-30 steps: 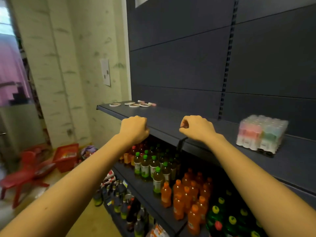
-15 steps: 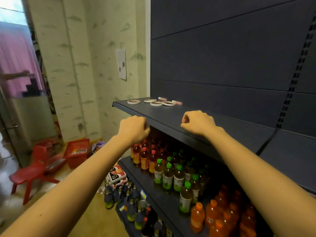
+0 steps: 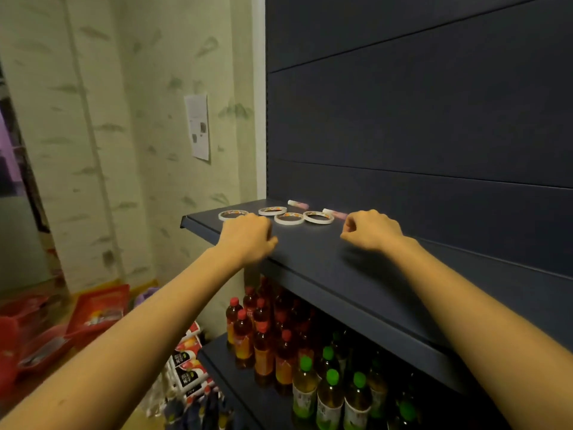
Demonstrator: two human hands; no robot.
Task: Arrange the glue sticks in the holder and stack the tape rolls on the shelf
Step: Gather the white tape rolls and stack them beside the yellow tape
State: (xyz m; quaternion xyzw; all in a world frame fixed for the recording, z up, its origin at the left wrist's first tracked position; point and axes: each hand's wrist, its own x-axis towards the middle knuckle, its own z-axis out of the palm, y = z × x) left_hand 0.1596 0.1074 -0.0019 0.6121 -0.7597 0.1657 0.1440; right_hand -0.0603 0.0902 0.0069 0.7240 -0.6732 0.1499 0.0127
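One dark shelf (image 3: 325, 262) crossed the frame's middle. Two hands: left hand (image 3: 248, 235) and right hand (image 3: 370, 229), both clenched into empty fists at its front. Four tape rolls (image 3: 289, 218), thin white rings, lay flat and unstacked near its far left end. Two glue sticks (image 3: 298, 204), pink with white caps, lay just behind.
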